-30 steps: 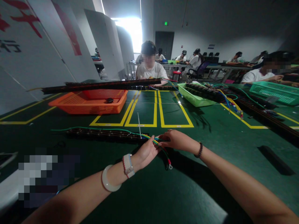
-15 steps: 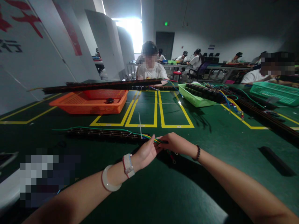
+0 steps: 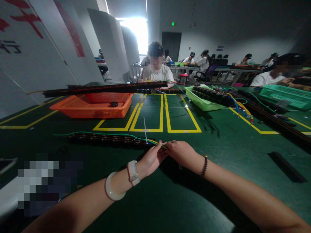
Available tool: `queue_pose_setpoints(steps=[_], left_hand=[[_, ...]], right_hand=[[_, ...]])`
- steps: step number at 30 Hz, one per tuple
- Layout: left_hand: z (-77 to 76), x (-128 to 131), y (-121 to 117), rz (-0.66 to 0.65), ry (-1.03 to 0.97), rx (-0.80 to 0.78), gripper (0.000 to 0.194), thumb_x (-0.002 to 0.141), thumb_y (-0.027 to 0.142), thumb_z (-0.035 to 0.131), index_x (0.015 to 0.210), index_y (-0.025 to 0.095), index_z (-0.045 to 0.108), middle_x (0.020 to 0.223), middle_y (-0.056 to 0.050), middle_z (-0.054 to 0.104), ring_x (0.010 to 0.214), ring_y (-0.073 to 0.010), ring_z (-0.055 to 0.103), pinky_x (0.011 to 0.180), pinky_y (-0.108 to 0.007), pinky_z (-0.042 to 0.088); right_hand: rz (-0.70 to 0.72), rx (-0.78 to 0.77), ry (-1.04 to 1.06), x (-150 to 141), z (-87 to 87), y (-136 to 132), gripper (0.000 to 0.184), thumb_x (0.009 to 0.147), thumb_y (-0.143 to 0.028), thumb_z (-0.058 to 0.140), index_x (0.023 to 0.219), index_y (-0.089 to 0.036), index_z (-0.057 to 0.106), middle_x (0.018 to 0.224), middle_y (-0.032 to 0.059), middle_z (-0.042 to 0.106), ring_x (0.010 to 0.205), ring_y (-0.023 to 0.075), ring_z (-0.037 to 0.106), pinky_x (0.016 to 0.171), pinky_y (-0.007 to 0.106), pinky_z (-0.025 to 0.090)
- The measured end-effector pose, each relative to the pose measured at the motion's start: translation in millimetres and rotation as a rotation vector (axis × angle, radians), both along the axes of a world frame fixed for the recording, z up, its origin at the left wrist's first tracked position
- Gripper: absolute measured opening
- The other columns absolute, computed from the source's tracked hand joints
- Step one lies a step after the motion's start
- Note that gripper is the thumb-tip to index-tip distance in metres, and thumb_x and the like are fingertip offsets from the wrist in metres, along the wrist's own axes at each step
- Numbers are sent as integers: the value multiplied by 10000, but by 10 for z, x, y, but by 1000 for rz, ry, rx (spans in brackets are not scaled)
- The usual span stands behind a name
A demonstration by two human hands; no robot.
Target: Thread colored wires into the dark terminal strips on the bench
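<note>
A long black terminal strip (image 3: 107,139) lies on the green table in front of me, with a bundle of green, yellow and blue wires (image 3: 155,142) running off its right end. My left hand (image 3: 152,158) pinches that wire bundle just past the strip's end. My right hand (image 3: 181,152) is closed on the same wires right beside it, its fingers curled over them. The wire ends are hidden under my right hand. A white cable tie (image 3: 145,130) sticks up from the bundle near the strip.
An orange basket (image 3: 92,105) sits at the back left with a long black strip (image 3: 102,88) across it. A green basket (image 3: 201,100) with more strips is at the back right. Yellow tape boxes (image 3: 162,113) mark the table. A person sits opposite; others work at further tables.
My right hand has slid back along the wires towards me and closed over them. The red-tipped wire ends that showed below the hands are now covered.
</note>
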State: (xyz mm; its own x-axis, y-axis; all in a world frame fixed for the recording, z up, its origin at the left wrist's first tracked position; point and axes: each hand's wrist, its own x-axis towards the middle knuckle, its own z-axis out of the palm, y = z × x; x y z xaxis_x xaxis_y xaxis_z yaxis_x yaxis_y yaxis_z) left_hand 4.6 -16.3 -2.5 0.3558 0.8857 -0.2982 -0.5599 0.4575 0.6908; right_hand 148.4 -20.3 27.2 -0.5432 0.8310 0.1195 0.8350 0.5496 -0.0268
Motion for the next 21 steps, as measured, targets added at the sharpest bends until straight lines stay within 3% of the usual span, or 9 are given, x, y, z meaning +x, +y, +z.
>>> queue_pose_setpoints(steps=[5,8,14,21], left_hand=[[-1,0,21,35,31,-21,228,903,142,484,710,127,603,715,-32,620,666,-109,568,746,-255,464],[57,20,0,50,19,-62,266,917,125,447,686,129,578,690,-25,608,656,-105,569,740,-248,468],[120,39,-30,51,44,-84,280,930,165,443,686,127,574,673,-25,612,614,-92,563,619,-211,443],[90,20,-40,11,23,-15,224,901,227,518,725,122,607,728,-44,640,703,-118,594,787,-260,465]], right_hand=[[45,255,-63,-64,-32,-90,191,894,-169,460,1061,-132,544,959,121,589,834,208,566,676,305,434],[78,303,-129,-90,-52,-129,214,887,-126,439,1067,-108,553,971,134,580,847,218,541,678,321,417],[48,286,-150,-123,-91,-163,217,863,-62,419,1014,-87,574,872,120,601,779,208,566,654,320,412],[11,133,-88,-53,46,-159,148,859,-75,466,962,-119,562,857,108,634,760,189,626,615,270,419]])
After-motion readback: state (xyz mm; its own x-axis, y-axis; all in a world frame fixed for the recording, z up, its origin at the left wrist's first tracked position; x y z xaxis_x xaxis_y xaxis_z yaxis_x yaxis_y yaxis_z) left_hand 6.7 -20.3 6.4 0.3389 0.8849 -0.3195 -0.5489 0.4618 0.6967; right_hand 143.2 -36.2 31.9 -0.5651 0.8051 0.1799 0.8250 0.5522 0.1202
